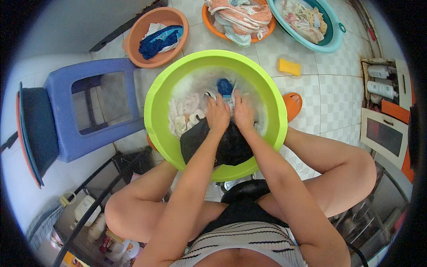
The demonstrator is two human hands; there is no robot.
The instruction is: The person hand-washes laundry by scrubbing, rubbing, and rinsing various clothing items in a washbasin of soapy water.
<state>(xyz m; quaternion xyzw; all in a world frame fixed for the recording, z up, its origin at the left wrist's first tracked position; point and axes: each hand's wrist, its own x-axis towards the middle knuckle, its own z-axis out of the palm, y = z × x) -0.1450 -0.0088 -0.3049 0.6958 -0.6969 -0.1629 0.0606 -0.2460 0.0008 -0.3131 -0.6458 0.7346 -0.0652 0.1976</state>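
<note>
A large lime-green plastic washtub (272, 90) holds sudsy water and wet laundry in front of me. Both of my hands are inside it, close together. The fingers of my left hand (218, 113) are on a white garment (230, 100) with dark trim, partly hidden by the hand. My right hand (243, 111) grips the same wet cloth, its fingertips blurred. Just beyond the fingers a bunched dark-blue cloth (225, 87) pokes up from the foam. Black fabric (233, 147) lies under my wrists towards the near rim. Whitish laundry (185, 108) is heaped at the tub's left.
Behind the tub stand a peach basin (131, 40), an orange basin (205, 16) and a teal tub (328, 46), all with laundry. A yellow sponge or soap bar (289, 67) lies on the tiles. Left is a blue plastic stool (60, 110); right, a cabinet (383, 131) holds bottles.
</note>
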